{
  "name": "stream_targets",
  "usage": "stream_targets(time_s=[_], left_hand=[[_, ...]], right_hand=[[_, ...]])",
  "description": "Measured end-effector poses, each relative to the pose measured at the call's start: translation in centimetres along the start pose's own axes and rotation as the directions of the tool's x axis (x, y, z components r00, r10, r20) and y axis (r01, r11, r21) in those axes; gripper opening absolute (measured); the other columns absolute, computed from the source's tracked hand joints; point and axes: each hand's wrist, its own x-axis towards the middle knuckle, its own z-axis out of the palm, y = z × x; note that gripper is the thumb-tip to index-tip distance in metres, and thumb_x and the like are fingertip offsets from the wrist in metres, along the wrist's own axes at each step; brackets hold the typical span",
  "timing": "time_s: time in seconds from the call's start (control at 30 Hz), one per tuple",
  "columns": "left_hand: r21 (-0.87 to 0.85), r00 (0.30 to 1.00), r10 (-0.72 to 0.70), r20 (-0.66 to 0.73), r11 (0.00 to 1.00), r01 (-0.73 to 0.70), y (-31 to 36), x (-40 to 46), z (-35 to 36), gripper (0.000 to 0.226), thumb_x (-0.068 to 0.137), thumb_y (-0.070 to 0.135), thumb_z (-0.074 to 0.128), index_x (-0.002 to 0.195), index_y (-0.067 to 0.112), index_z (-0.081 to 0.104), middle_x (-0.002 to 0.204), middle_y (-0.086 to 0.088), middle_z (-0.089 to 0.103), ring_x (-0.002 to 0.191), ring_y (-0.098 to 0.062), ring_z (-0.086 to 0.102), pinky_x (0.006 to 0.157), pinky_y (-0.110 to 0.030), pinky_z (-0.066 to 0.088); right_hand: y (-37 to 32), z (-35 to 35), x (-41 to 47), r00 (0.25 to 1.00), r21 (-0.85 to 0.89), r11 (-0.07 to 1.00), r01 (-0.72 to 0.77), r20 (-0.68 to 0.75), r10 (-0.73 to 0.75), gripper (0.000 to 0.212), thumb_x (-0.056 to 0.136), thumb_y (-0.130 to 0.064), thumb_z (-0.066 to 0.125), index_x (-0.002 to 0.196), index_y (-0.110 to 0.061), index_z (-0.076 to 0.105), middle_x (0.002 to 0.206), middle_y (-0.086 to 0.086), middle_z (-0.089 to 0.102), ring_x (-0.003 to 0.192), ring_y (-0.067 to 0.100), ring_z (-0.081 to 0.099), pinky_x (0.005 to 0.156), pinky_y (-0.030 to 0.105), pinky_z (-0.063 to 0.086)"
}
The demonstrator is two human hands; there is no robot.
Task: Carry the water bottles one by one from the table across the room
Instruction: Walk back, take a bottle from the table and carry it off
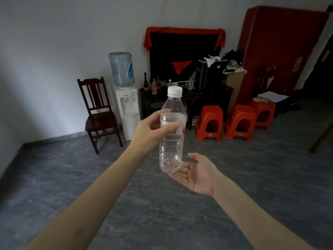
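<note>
Left hand [153, 127] fingers wrap the bottle [172, 130] mid-body, upright. Right hand [196, 173] fingers spread flat just under its base. Keep that support while walking.

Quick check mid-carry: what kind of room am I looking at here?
Probably a plain living or common room in a home: a water dispenser beside a wooden chair, red plastic stools on the floor, and a cloth-draped TV on a cluttered dark cabinet.

One water bottle [171, 130], two hands — three red stools [210, 122], one chair [100, 112], one dispenser [128, 107].
</note>
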Motion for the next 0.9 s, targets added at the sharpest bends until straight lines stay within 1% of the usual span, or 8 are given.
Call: stream_targets(time_s=[0.13,0.23,0.37,0.47,0.53,0.67,0.8,0.9], left_hand=[[0.022,1.000,-0.021,0.016,1.000,0.021,-1.8,3.6,-0.1,0.049,0.085,0.024,0.080,0.132,0.023,0.064,0.113,0.003,0.076,0.105,-0.009,0.072,0.087,-0.024,0.055],[0.036,0.999,-0.031,0.025,0.999,0.030,-3.2,6.8,0.3,0.053,0.081,0.028,0.081,0.131,0.024,0.063,0.114,0.004,0.076,0.107,-0.011,0.072,0.090,-0.028,0.056],[0.056,0.999,-0.037,0.015,0.998,0.036,-4.3,12.3,1.5,0.063,0.070,0.041,0.083,0.128,0.026,0.064,0.115,0.002,0.075,0.108,-0.015,0.072,0.096,-0.038,0.057],[0.063,0.999,-0.038,0.006,0.997,0.037,-5.3,17.0,3.1,0.062,0.069,0.041,0.083,0.127,0.026,0.064,0.114,0.001,0.076,0.108,-0.017,0.072,0.099,-0.042,0.057],[0.074,0.999,-0.042,0.011,0.996,0.041,-5.9,20.3,4.4,0.062,0.069,0.044,0.082,0.126,0.028,0.065,0.114,0.003,0.076,0.108,-0.015,0.072,0.100,-0.041,0.056],[0.079,0.999,-0.037,0.003,0.996,0.037,-6.4,26.5,6.9,0.062,0.069,0.045,0.082,0.127,0.032,0.065,0.116,0.006,0.075,0.109,-0.012,0.071,0.099,-0.037,0.056],[0.073,1.000,-0.023,-0.012,0.997,0.024,-7.2,31.4,8.3,0.053,0.080,0.030,0.082,0.130,0.027,0.064,0.116,0.003,0.075,0.108,-0.013,0.071,0.096,-0.033,0.056],[0.067,0.999,-0.039,-0.018,0.997,0.040,-8.1,34.4,8.6,0.056,0.078,0.030,0.082,0.131,0.026,0.064,0.118,0.002,0.074,0.109,-0.015,0.071,0.097,-0.035,0.057]], right_hand=[[-2.4,-0.7,3.2,1.000,0.001,1.000,-0.019,0.002,0.019,0.063,0.105,-0.039,0.031,0.129,0.015,0.053,0.126,0.031,0.063,0.121,0.040,0.061,0.091,0.042,0.055],[-4.8,-1.8,5.8,1.000,0.010,1.000,-0.025,-0.006,0.025,0.063,0.105,-0.038,0.031,0.130,0.015,0.052,0.127,0.031,0.063,0.125,0.039,0.059,0.089,0.043,0.056],[-9.3,-3.7,9.2,1.000,0.027,0.999,-0.021,0.012,0.021,0.061,0.104,-0.038,0.032,0.131,0.014,0.052,0.127,0.031,0.063,0.124,0.039,0.059,0.089,0.042,0.056],[-13.2,-5.4,11.7,0.999,0.052,0.998,-0.026,0.023,0.024,0.060,0.104,-0.036,0.032,0.132,0.013,0.052,0.129,0.030,0.062,0.125,0.040,0.059,0.090,0.043,0.056],[-16.1,-6.4,13.3,0.999,0.070,0.997,-0.026,0.022,0.025,0.059,0.104,-0.035,0.032,0.132,0.013,0.052,0.129,0.030,0.062,0.125,0.039,0.058,0.090,0.043,0.056],[-22.3,-8.2,16.2,0.999,0.050,0.999,-0.020,0.027,0.018,0.060,0.104,-0.036,0.033,0.132,0.013,0.053,0.128,0.030,0.063,0.124,0.040,0.060,0.092,0.043,0.055],[-27.3,-9.2,19.0,0.999,0.036,0.999,-0.028,0.029,0.027,0.061,0.104,-0.038,0.031,0.131,0.013,0.053,0.127,0.030,0.063,0.123,0.040,0.060,0.091,0.042,0.055],[-29.7,-10.0,21.2,0.998,0.031,0.998,-0.056,0.032,0.055,0.062,0.104,-0.038,0.031,0.133,0.012,0.052,0.127,0.030,0.063,0.122,0.040,0.061,0.090,0.042,0.057]])
